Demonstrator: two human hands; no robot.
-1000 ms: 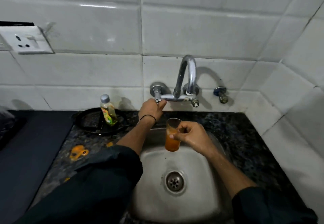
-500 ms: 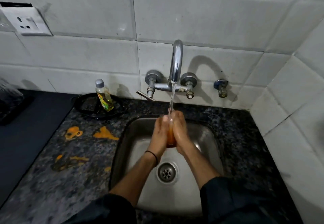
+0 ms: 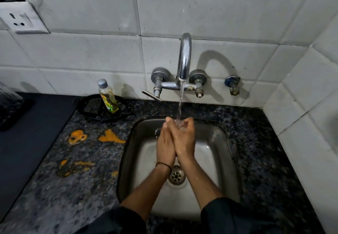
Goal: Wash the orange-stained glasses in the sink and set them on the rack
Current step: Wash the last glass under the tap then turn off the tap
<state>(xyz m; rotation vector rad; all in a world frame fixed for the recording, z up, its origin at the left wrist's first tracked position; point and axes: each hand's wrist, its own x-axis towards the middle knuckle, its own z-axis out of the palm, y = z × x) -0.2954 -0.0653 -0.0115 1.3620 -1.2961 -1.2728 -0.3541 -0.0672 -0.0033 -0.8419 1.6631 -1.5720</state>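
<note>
I see my left hand (image 3: 165,143) and right hand (image 3: 183,142) pressed together over the sink (image 3: 222,160) under the tap (image 3: 184,58) stream; the glass is hidden between them, so I cannot tell their grip. At 9 o'clock, orange spills (image 3: 109,136) stain the bench (image 3: 265,142); a bottle (image 3: 108,96) stands at 10.

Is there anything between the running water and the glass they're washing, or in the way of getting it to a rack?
Nothing blocks the water: it falls from the tap onto the glass, pressed between the left hand and right hand over the sink. No rack is in view, so that path can't be judged.
</note>
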